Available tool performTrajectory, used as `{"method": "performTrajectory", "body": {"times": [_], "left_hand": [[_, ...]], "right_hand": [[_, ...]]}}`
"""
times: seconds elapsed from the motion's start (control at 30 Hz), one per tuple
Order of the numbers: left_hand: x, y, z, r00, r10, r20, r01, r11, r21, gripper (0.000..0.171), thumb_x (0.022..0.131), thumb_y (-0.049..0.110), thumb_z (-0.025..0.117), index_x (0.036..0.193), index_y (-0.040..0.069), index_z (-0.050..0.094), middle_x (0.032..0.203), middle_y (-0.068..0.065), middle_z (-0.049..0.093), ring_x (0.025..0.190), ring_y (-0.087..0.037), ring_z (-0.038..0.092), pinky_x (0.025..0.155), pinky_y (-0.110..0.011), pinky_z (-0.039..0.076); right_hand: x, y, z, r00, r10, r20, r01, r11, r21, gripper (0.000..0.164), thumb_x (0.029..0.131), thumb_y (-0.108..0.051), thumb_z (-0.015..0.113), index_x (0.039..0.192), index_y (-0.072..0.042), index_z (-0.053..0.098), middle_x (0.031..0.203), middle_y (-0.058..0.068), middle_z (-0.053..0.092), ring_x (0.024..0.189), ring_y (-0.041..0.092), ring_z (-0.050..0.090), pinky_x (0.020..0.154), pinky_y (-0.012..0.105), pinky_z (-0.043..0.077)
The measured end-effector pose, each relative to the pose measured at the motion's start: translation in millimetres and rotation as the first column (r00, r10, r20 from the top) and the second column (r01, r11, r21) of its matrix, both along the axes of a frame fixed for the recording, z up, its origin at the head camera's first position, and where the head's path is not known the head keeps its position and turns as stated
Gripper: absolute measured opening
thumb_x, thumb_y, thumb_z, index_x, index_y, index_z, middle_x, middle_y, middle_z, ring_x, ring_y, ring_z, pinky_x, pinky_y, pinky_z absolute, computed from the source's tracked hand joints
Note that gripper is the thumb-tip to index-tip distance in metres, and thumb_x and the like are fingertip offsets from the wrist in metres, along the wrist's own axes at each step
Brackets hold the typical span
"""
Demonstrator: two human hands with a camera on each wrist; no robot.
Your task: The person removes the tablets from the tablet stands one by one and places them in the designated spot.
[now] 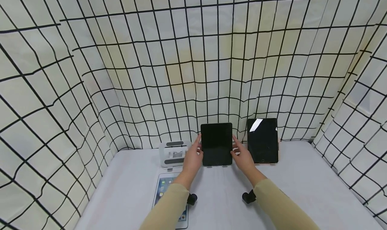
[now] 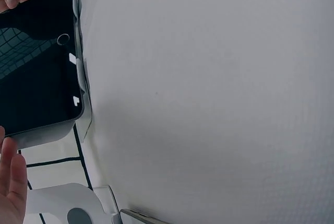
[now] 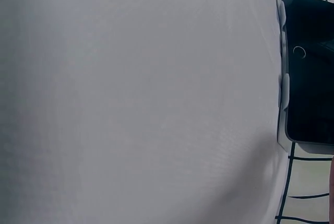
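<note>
A black tablet (image 1: 216,144) with a dark screen leans upright on a pale stand (image 2: 87,114), its lower edge behind two small lips. My left hand (image 1: 192,157) holds the tablet's left side, thumb and fingers at the edge. On the opposite side my right hand (image 1: 243,157) holds the right edge the same way. In the left wrist view, fingers of both hands show at the tablet's two sides. Only a sliver of the right hand enters the right wrist view. The tablet's back is mostly hidden.
Left of the hands is an unoccupied white tablet stand (image 1: 174,143) with grey pads. A white tablet (image 1: 163,186) with a lit screen lies flat before it, partly under my left forearm. Another black tablet (image 1: 262,141) leans on a pinkish stand at right. A gridded cloth (image 1: 178,55) hangs behind.
</note>
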State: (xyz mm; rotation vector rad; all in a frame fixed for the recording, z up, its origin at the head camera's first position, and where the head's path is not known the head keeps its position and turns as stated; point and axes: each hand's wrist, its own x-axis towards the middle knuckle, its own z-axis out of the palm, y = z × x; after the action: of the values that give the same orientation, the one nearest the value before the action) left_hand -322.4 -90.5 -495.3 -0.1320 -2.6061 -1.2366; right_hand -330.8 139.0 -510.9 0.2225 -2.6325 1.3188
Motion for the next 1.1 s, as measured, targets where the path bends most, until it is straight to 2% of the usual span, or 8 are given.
{"method": "performTrajectory", "body": {"times": [0.13,0.27,0.63,0.83,1.0,1.1], "left_hand": [[-2.1,1.4,-1.7,1.0,0.009,-0.009,-0.01,1.0,-0.022,0.078,0.096,0.001,0.058,0.156,0.038,0.027,0.113,0.0,0.063,0.095,-0.017,0.061,0.064,-0.03,0.049],[-2.7,-0.2,-2.1,1.0,0.022,0.003,-0.022,0.999,-0.038,0.082,0.096,0.002,0.059,0.156,0.045,0.022,0.113,0.0,0.063,0.099,-0.017,0.062,0.067,-0.031,0.05],[-6.4,-0.1,-5.1,1.0,0.014,-0.01,-0.015,0.997,-0.07,0.084,0.095,0.003,0.061,0.157,0.044,0.021,0.114,0.0,0.062,0.099,-0.017,0.062,0.068,-0.032,0.05],[-7.1,0.4,-6.3,1.0,-0.001,-0.027,0.0,0.998,-0.056,0.08,0.095,0.003,0.061,0.158,0.036,0.025,0.111,0.0,0.061,0.096,-0.016,0.062,0.066,-0.031,0.05],[-4.4,-0.4,-3.5,1.0,-0.003,-0.031,0.002,0.999,-0.033,0.081,0.096,0.003,0.061,0.157,0.04,0.024,0.112,0.0,0.06,0.097,-0.016,0.061,0.067,-0.031,0.05],[-2.4,-0.9,-2.0,0.999,-0.004,-0.032,0.004,1.0,-0.018,0.081,0.096,0.002,0.061,0.157,0.041,0.024,0.112,0.0,0.06,0.097,-0.016,0.061,0.066,-0.03,0.05]], "right_hand": [[-1.5,1.4,-2.3,1.0,0.005,-0.018,-0.005,1.0,0.004,0.074,0.098,-0.007,0.06,0.159,-0.029,0.024,0.125,0.014,0.06,0.106,0.026,0.062,0.09,0.045,0.052],[-3.5,0.1,-2.6,1.0,0.006,-0.023,-0.006,1.0,0.01,0.074,0.098,-0.006,0.06,0.158,-0.029,0.025,0.124,0.014,0.061,0.106,0.026,0.063,0.09,0.045,0.052],[-6.5,2.4,-4.1,1.0,-0.004,-0.029,0.004,1.0,-0.008,0.077,0.097,-0.005,0.06,0.157,-0.037,0.025,0.12,0.014,0.061,0.107,0.028,0.062,0.086,0.046,0.053],[-5.2,4.8,-4.7,0.999,-0.003,-0.039,0.002,0.999,-0.032,0.076,0.097,-0.005,0.061,0.157,-0.037,0.027,0.119,0.013,0.061,0.106,0.028,0.063,0.085,0.045,0.054],[-5.1,4.9,-4.8,0.999,0.01,-0.047,-0.013,0.999,-0.053,0.075,0.096,-0.005,0.062,0.156,-0.035,0.029,0.117,0.012,0.062,0.104,0.027,0.063,0.082,0.043,0.054],[-4.7,5.0,-4.6,0.999,0.013,-0.041,-0.015,0.999,-0.052,0.076,0.097,-0.005,0.062,0.156,-0.038,0.029,0.117,0.011,0.062,0.103,0.027,0.063,0.082,0.042,0.054]]}}
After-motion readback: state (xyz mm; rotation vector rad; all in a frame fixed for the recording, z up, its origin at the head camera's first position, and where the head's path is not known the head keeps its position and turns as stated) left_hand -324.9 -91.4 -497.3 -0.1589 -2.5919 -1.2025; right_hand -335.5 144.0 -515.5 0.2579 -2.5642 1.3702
